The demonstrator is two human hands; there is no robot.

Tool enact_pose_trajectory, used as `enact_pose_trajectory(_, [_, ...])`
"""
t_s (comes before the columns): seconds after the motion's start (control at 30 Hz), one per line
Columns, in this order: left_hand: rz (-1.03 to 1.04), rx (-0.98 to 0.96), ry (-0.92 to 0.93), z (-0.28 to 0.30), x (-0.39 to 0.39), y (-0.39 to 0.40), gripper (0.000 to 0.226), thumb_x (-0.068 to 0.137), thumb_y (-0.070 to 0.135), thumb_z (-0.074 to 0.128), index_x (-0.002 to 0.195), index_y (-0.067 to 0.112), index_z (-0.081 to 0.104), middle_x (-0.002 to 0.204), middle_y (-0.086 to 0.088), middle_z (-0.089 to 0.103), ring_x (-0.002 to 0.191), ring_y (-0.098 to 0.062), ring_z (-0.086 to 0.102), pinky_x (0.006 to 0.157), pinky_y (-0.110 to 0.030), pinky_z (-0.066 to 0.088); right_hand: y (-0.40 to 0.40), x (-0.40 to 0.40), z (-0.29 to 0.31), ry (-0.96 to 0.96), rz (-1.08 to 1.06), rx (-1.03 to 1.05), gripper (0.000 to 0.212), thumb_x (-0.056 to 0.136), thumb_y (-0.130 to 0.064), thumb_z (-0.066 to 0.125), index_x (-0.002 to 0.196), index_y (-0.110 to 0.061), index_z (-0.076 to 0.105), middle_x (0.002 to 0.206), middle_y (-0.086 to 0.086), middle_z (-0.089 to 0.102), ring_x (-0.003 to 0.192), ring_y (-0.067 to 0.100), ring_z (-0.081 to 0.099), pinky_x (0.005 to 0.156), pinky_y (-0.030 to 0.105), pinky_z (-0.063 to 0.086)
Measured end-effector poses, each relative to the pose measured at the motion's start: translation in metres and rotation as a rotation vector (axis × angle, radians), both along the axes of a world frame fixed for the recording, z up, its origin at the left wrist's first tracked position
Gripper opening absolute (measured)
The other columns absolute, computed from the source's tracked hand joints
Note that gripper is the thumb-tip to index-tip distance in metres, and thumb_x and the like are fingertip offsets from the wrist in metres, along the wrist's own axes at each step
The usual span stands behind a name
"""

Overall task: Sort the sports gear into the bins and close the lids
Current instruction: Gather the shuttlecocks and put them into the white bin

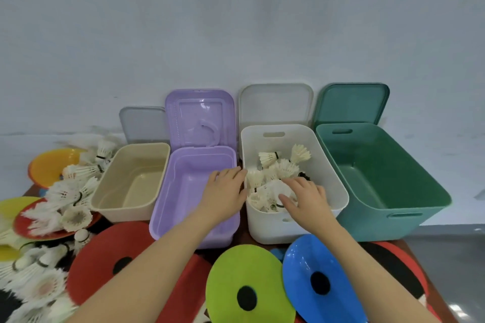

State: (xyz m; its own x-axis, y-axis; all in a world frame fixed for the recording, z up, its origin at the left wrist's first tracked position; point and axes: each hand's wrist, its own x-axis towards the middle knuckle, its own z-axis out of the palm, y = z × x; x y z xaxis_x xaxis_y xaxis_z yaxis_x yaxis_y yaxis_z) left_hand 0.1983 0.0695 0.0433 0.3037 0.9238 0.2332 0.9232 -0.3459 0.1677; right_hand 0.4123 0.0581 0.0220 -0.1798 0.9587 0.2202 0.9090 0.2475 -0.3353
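A beige bin [112,202], a purple bin [168,217], a white bin [333,181] and a green bin [409,215] stand in a row, all with lids off or raised. Several white shuttlecocks [286,165] lie in the white bin. My right hand [305,199] reaches into the white bin, fingers spread over the shuttlecocks there. My left hand [225,191] rests flat over the purple bin's right edge, fingertips by the white bin's rim. More shuttlecocks [65,196] are piled at the left. Flat disc cones lie in front: red [105,257], green [244,283], blue [315,278].
The lids lean on the wall behind the bins: grey [143,123], purple [200,118], white [275,105], green [351,102]. An orange cone [49,165] and a yellow one [13,204] sit at the far left. The table edge runs along the right, past the green bin.
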Motion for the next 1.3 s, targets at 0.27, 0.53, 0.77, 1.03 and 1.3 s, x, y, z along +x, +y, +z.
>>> enact_pose_trajectory(0.27, [0.039,0.02,0.042,0.014,-0.079,-0.022,0.049,0.096,0.034,0.04,0.142,0.018,0.035,0.145,0.002,0.038,0.132,-0.019,0.035,0.106,-0.036,0.019,-0.016,-0.077,0.013,0.121,0.118,0.078,0.051,0.086,-0.048,0.034,0.122,-0.02,0.057,0.116,-0.002,0.059,0.108,0.024,0.054,0.09,0.038,0.036])
enact_pose_trajectory(0.53, [0.052,0.026,-0.043,0.016,-0.211,-0.056,0.055,0.08,0.04,0.033,0.116,0.011,0.062,0.116,-0.006,0.064,0.101,-0.026,0.061,0.087,-0.042,0.041,-0.038,-0.203,0.009,0.234,0.22,0.029,0.05,0.087,-0.045,0.04,0.117,-0.011,0.062,0.108,0.004,0.064,0.098,0.026,0.06,0.084,0.042,0.049])
enact_pose_trajectory(0.77, [0.053,-0.01,-0.038,-0.011,-0.338,-0.091,0.043,0.094,0.033,0.043,0.134,0.019,0.048,0.139,0.002,0.046,0.128,-0.019,0.039,0.103,-0.036,0.021,-0.076,-0.325,-0.008,0.291,0.207,-0.029,0.05,0.084,-0.047,0.043,0.117,-0.014,0.061,0.105,0.002,0.062,0.096,0.023,0.057,0.083,0.04,0.046])
enact_pose_trajectory(1.03, [0.131,-0.117,-0.057,-0.051,-0.429,-0.143,0.067,0.081,0.051,0.02,0.125,0.016,0.057,0.131,0.0,0.054,0.123,-0.023,0.046,0.099,-0.041,0.028,-0.122,-0.418,-0.045,0.113,0.329,-0.193,0.062,0.081,-0.054,0.056,0.137,-0.032,0.039,0.134,-0.013,0.045,0.124,0.011,0.038,0.098,0.03,0.02])
enact_pose_trajectory(1.3, [0.228,-0.161,-0.022,-0.08,-0.467,-0.167,0.061,0.082,0.048,0.026,0.121,0.016,0.059,0.123,-0.003,0.059,0.114,-0.026,0.054,0.093,-0.042,0.036,-0.136,-0.478,-0.083,-0.028,0.309,-0.231,0.083,0.077,-0.058,0.058,0.144,-0.024,0.023,0.136,-0.004,0.042,0.129,0.018,0.035,0.103,0.036,0.009])
